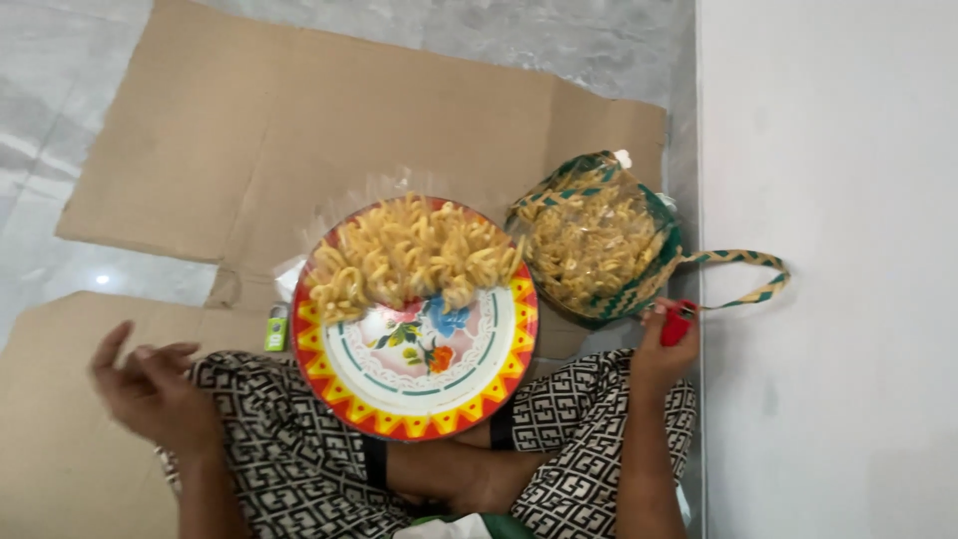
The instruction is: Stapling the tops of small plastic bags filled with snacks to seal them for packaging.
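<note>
A person sits cross-legged on the floor, on flat brown cardboard [200, 130]. A big round plate [424, 394] rests on the person's lap. It has a red and yellow rim and painted flowers. The far half holds a pile of small yellow curly snacks [409, 255].

The right hand [659, 344] has its grip closed around a small red thing [679, 324]. I cannot tell what the thing is. It looks small, hard and light, so pinching it with the fingertips should be enough. This hand sits just beside a woven green and tan basket [659, 265] with a loop handle. A clear bag of the same snacks [589, 240] sits inside the basket.

The left hand [150, 384] is open and holds nothing. Its fingers are spread, and it floats above the left knee.

A little green padlock [276, 329] lies on the cardboard near the plate.

The snacks look dry and crumbly, so they may break if squeezed.
</note>
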